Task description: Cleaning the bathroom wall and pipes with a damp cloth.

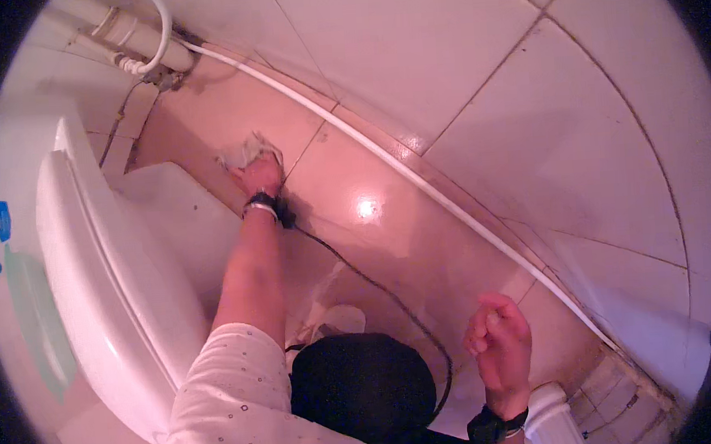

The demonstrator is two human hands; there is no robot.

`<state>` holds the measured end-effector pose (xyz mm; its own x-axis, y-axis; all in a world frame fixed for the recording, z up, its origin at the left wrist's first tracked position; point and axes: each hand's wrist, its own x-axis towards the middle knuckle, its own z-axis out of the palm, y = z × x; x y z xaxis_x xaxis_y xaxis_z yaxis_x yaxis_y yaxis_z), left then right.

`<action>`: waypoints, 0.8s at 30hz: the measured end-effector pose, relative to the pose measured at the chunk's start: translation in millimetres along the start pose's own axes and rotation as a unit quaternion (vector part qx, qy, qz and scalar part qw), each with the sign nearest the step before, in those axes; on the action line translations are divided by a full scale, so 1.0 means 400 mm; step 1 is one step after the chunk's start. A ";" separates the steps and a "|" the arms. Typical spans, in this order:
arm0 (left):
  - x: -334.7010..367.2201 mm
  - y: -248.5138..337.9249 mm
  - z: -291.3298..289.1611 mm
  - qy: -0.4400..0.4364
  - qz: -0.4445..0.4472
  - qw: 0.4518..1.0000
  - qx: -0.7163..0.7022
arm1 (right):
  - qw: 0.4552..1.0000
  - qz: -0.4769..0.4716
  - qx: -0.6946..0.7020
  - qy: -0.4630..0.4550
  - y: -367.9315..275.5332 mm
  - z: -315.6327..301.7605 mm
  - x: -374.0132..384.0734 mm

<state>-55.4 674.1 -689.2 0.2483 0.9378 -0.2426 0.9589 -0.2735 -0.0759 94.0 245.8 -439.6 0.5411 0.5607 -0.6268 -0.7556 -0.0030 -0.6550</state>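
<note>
My left arm reaches down to the tiled floor (226, 108), beside the base of a white toilet (101, 262). There my left hand (262, 177) presses on a crumpled pale cloth (253, 149), its fingers closed over the near part of it. A dark band circles that wrist. Off to the right, my right hand (501, 339) is raised above the floor with its fingers curled in, and nothing shows in them. It also wears a dark wrist device (489, 432).
A long white pipe (418, 181) runs along the foot of the tiled wall (410, 48). Thicker pipes (145, 43) stand in the far left corner. From my left wrist a black cable (384, 289) curves past my dark-clad knee (362, 388). A white ribbed cylinder (553, 421) stands at lower right.
</note>
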 end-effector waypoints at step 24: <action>-0.470 0.405 -0.011 0.010 0.431 0.901 -0.053 | 0.984 -0.141 0.035 0.101 -0.026 -0.130 -0.125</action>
<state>53.8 454.2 -651.7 0.9086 0.3899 -0.1499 0.4154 -0.8812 0.2257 94.2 175.0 -423.4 0.7898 0.3544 -0.5006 -0.5848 0.1892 -0.7888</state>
